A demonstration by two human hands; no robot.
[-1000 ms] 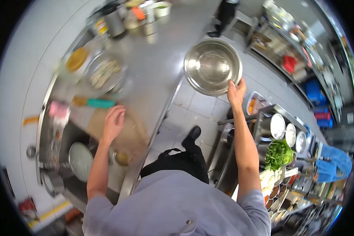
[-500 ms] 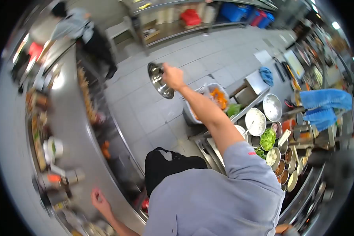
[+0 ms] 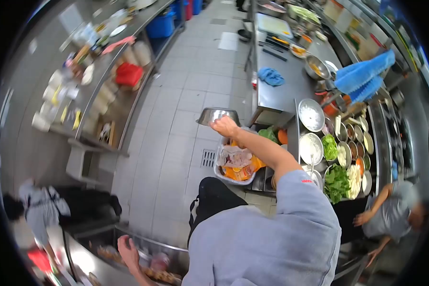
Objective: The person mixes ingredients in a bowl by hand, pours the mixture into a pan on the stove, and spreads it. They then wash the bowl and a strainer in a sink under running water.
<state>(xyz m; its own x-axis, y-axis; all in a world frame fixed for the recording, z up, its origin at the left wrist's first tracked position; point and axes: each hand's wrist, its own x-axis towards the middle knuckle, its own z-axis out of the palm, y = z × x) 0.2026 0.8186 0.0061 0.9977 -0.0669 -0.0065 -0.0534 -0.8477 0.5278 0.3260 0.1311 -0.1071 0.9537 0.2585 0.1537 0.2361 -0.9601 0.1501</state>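
My right hand [image 3: 225, 127] is closed on the rim of a shiny metal bowl [image 3: 218, 114], which is tilted over the floor beside a waste bin. The bin [image 3: 219, 170] holds orange and white packaging and sits just below that hand. To the lower left, my left hand [image 3: 128, 251] is held with fingers apart and nothing in it, near a counter with a recessed tray of food pieces [image 3: 162, 275].
On the right, a steel counter [image 3: 291, 76] bears a blue cloth [image 3: 270, 76], knives, bowls and leafy greens [image 3: 337, 183]. Shelving [image 3: 97, 81] stands upper left. One co-worker [image 3: 47, 209] is at lower left, another [image 3: 398, 209] at lower right.
The view has swung right, toward the counter with the greens. The bowl in my right hand is now above the bin's far edge, and a second co-worker has come into view at lower right.
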